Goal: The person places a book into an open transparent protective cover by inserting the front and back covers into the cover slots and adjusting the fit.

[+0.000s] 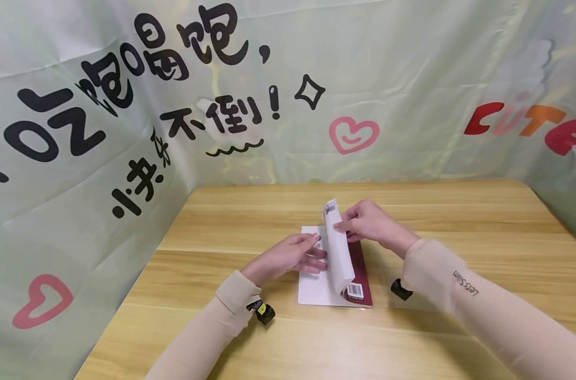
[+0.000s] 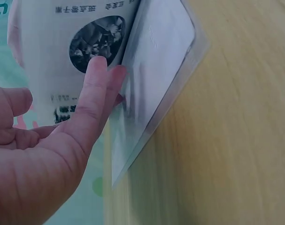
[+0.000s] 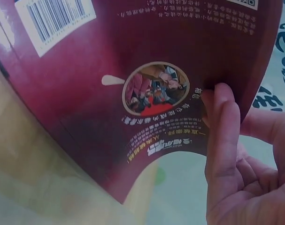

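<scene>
A dark red paperback book point(image 1: 339, 253) stands partly raised in the head view, its pages bent upright over a flat white sheet or inside cover point(image 1: 311, 290). My right hand point(image 1: 370, 221) pinches the raised pages and back cover near the far edge, thumb on the page side. In the right wrist view the curved back cover point(image 3: 81, 112) carries a barcode and an oval picture. My left hand point(image 2: 57, 150) has its fingers extended beside the printed page point(image 2: 43, 56); whether the fingertips touch it I cannot tell. Clear plastic point(image 2: 201, 35) borders the white sheet.
The book is on a wood-grain table point(image 1: 249, 211). Pale curtains point(image 1: 411, 79) with black lettering and pink hearts enclose the back and sides. Small black devices, one at the left wrist point(image 1: 264, 312) and one near the right wrist point(image 1: 400, 289), sit by the sleeves.
</scene>
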`<state>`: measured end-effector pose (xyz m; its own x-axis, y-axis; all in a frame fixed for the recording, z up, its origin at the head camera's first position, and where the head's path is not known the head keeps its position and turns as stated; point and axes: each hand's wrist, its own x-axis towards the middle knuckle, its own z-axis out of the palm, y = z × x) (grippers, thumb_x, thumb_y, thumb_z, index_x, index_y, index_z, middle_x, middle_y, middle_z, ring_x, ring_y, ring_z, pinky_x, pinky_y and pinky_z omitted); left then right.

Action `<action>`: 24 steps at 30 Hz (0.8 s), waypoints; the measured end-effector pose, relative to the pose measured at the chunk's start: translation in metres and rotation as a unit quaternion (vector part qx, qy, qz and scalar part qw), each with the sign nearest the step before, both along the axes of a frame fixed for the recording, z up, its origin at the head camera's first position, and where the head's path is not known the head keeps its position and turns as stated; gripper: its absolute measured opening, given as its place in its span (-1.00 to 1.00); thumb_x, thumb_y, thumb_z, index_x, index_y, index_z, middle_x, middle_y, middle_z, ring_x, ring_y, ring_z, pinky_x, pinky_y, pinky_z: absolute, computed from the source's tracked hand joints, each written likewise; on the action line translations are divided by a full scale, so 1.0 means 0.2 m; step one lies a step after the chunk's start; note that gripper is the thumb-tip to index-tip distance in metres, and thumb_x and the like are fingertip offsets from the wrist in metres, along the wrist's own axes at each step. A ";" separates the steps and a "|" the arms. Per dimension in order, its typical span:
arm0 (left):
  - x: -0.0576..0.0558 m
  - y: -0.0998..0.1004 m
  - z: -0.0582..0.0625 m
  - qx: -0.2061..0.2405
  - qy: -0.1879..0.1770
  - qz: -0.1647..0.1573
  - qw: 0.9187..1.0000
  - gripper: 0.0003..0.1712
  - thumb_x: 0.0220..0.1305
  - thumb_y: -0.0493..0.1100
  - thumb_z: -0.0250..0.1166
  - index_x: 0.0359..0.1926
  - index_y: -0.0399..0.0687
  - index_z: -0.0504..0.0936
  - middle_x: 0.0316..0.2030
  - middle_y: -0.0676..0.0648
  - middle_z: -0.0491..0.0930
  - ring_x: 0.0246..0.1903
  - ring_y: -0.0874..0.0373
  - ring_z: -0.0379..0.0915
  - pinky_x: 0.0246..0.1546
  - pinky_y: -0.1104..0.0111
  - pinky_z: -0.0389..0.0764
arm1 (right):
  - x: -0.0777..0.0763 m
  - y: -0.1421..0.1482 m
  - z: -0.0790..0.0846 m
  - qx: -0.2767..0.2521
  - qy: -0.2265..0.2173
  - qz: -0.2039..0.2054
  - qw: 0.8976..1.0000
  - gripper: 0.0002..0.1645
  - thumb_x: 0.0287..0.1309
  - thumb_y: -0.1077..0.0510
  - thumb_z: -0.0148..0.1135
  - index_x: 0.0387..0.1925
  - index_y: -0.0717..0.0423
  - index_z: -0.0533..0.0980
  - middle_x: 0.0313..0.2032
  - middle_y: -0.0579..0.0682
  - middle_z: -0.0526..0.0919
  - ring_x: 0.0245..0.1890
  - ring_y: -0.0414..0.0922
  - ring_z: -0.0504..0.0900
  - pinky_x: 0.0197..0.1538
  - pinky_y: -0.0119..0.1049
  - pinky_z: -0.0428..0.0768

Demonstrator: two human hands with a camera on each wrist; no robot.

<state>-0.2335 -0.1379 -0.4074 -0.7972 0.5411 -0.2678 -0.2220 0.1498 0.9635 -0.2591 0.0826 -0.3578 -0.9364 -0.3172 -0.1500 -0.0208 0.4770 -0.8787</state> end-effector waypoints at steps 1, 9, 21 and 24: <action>0.00 0.00 0.00 -0.003 0.001 0.002 1.000 -0.42 0.52 0.06 -0.06 0.26 -0.35 0.36 -0.03 -0.27 0.56 -0.14 -0.05 0.59 -0.17 0.22 0.61 | 0.00 -0.01 -0.01 -0.003 -0.003 -0.002 1.000 -0.74 0.13 0.22 0.31 -0.28 0.42 0.60 -0.32 0.15 0.66 -0.42 -0.12 0.67 -0.27 -0.20 0.66; -0.01 -0.01 -0.02 -0.025 0.013 -0.002 1.000 -0.47 0.50 0.12 -0.08 0.17 -0.19 0.45 -0.15 -0.16 0.61 -0.19 0.03 0.57 -0.20 0.23 0.60 | 0.00 -0.06 -0.04 -0.017 -0.018 -0.019 1.000 -0.77 0.13 0.24 0.30 -0.31 0.41 0.60 -0.30 0.16 0.66 -0.42 -0.13 0.68 -0.25 -0.19 0.65; 0.00 -0.04 -0.02 -0.005 0.005 -0.012 1.000 -0.56 0.50 -0.02 -0.02 0.23 -0.19 0.41 -0.11 -0.17 0.61 -0.19 0.01 0.58 -0.21 0.21 0.61 | -0.01 -0.13 -0.09 0.005 -0.023 -0.024 0.999 -0.81 0.11 0.22 0.31 -0.37 0.34 0.62 -0.35 0.11 0.68 -0.46 -0.12 0.69 -0.29 -0.21 0.66; 0.00 -0.05 -0.02 -0.002 0.009 -0.017 1.000 -0.56 0.50 -0.04 0.00 0.23 -0.20 0.40 -0.09 -0.16 0.60 -0.17 0.00 0.58 -0.18 0.20 0.61 | -0.02 -0.15 -0.10 0.014 -0.016 -0.026 0.999 -0.81 0.10 0.20 0.33 -0.43 0.31 0.61 -0.38 0.08 0.68 -0.48 -0.13 0.68 -0.30 -0.21 0.66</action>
<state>-0.2345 -0.1485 -0.4121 -0.7833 0.5664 -0.2561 -0.1997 0.1609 0.9666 -0.2623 0.0535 -0.3773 -0.9459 -0.2640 -0.1887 0.0324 0.5017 -0.8644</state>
